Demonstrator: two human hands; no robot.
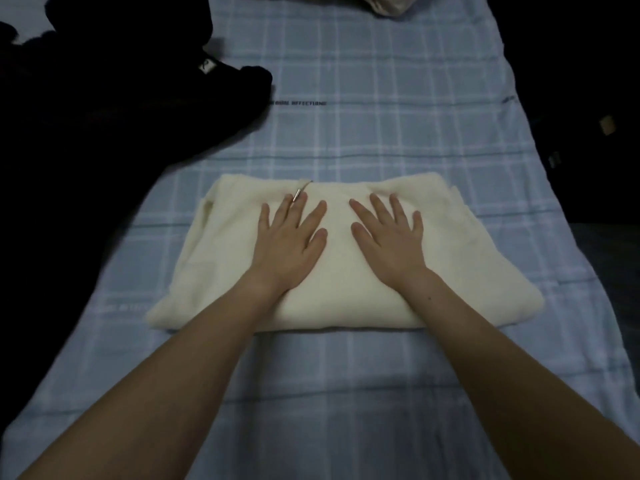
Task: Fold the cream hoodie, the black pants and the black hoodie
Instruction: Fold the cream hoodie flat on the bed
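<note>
left of folded cream hoodie [239, 258]: black clothing heap [104, 109] on plaid sheet [381, 98].

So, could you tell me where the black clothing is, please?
In the head view, the black clothing lies heaped at the checked sheet's far left, beyond the cream hoodie.

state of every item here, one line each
cream hoodie: folded into a rectangle, flat on the sheet
left hand: open, flat on the hoodie
right hand: open, flat on the hoodie
black clothes: unfolded heap, upper left, untouched
drawstring tip: loose, by the left hand's fingers
</note>
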